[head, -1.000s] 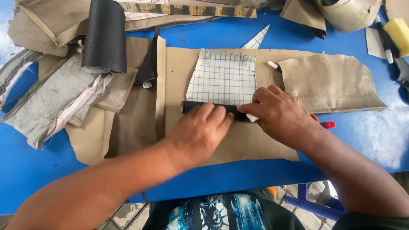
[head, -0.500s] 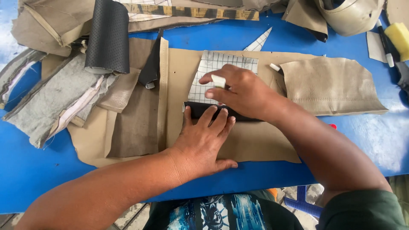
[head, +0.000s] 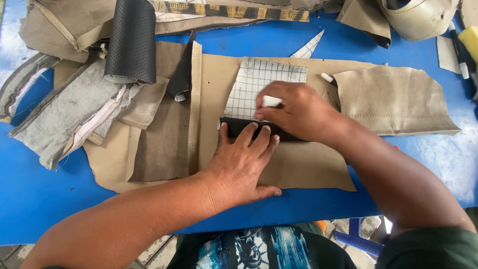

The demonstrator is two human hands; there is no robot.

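Note:
A narrow black strip [head: 235,127] lies across a large tan leather sheet [head: 298,169] on the blue table. My left hand [head: 244,164] lies flat with spread fingers, its fingertips pressing the strip. Above it my right hand [head: 298,112] pinches a small white piece of chalk [head: 272,101] at the strip's upper edge, over a white gridded paper pattern [head: 259,84]. The strip's right part is hidden under my right hand.
A roll of black perforated leather [head: 132,42] and grey felt scraps [head: 64,114] lie at the left. A beige leather piece [head: 393,99] is at the right, another chalk stub [head: 327,77] beside it. A measuring tape [head: 234,11], a yellow sponge [head: 469,37] and a marker [head: 459,47] lie at the back.
My right hand went from the strip's right end up over the gridded pattern with the chalk, then shifted slightly right. My left hand spread flat and slid back, only fingertips on the strip.

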